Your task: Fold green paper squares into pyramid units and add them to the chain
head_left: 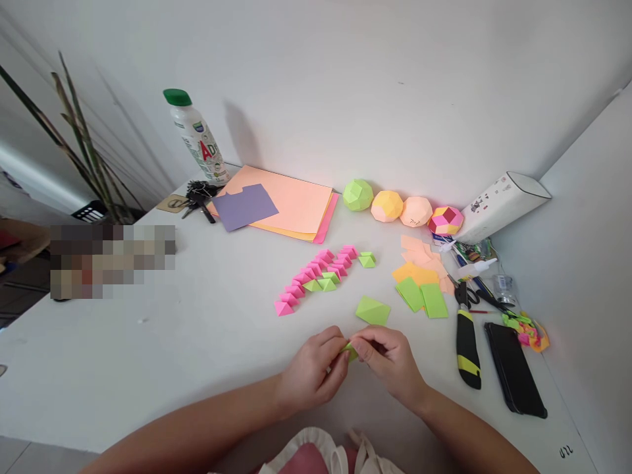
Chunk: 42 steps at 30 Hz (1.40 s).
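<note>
Between my fingertips is a small piece of green paper (pixel 351 351), mostly hidden by the fingers. My left hand (pixel 316 365) pinches it from the left, and my right hand (pixel 388 362) pinches it from the right. Just beyond them lies a creased green paper sheet (pixel 373 311). Farther off, folded pink paper units (pixel 311 270) stand in rows, with a few folded green paper units (pixel 326 282) beside them. Flat green paper pieces (pixel 434 301) lie to the right, partly over orange and peach paper pieces (pixel 419 257).
Several faceted paper balls (pixel 358 195) line the wall. Large paper sheets (pixel 291 197), a purple sheet (pixel 247 207), keys (pixel 201 196) and a bottle (pixel 200 141) stand back left. On the right are a utility knife (pixel 468 349), a phone (pixel 515 370), a glue bottle (pixel 476 268) and paper scraps (pixel 528 331).
</note>
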Available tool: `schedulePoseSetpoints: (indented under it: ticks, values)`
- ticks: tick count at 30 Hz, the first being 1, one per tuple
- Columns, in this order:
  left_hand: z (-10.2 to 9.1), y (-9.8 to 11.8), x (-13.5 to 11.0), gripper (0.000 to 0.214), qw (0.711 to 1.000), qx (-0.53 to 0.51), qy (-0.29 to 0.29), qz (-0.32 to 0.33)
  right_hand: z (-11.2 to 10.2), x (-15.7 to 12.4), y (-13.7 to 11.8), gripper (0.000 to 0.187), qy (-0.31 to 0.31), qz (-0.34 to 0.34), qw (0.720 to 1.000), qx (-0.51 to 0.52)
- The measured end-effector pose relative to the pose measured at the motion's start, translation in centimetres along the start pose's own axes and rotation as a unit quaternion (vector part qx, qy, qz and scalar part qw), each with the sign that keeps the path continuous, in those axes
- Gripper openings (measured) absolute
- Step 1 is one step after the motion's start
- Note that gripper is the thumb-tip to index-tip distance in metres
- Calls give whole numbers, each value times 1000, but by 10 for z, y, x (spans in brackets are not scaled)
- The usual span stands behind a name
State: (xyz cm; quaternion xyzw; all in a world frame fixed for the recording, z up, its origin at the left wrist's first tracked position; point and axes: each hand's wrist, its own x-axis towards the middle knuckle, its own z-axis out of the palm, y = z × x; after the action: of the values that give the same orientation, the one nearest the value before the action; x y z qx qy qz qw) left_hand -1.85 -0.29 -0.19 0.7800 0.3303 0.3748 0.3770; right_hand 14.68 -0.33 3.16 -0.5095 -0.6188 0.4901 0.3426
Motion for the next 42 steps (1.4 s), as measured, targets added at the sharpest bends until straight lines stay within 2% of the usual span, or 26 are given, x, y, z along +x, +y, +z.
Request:
schedulePoseSetpoints:
  ticks: [4, 7, 10, 13, 17, 23, 26, 29, 33, 36, 39, 42]
  values:
    - [0, 1, -1, 17, 999, -34, 25, -8, -3, 1, -5, 24, -1, -56, 997, -53]
    - [-1, 3, 0, 17, 999, -45, 30, 1, -6, 2, -5, 23, -19, -66, 996, -50]
    - [-3, 4, 0, 19, 999, -46, 20, 20, -10, 5, 1, 19, -69, -42, 997, 14]
    - [-5, 4, 0, 21, 998, -51, 0, 42, -13, 8, 9, 16, -127, -6, 985, 113]
    - [-7, 3, 0, 23, 995, -69, -23, 63, -14, 11, 14, 9, -147, -7, 972, 184]
    - [-8, 3, 0, 26, 993, -82, -26, 79, -13, 10, 18, 10, -130, -81, 978, 141]
    - [-7, 3, 0, 24, 992, -89, -12, 85, -10, 11, 23, 12, -109, -156, 974, 120]
    - [-7, 3, 0, 22, 990, -110, 0, 84, -7, 12, 24, 11, -89, -237, 959, 128]
    - [-7, 6, 0, 27, 988, -149, -11, 45, -6, 14, 21, 12, -74, -284, 950, 106]
    - [-7, 9, -1, 34, 980, -193, -35, -24, -7, 14, 19, 14, -60, -316, 944, 78]
    - [-6, 10, -2, 40, 960, -251, -61, -105, -8, 14, 19, 15, -44, -336, 939, 56]
    - [-5, 11, -1, 40, 932, -316, -79, -157, -8, 15, 20, 16, -41, -338, 939, 49]
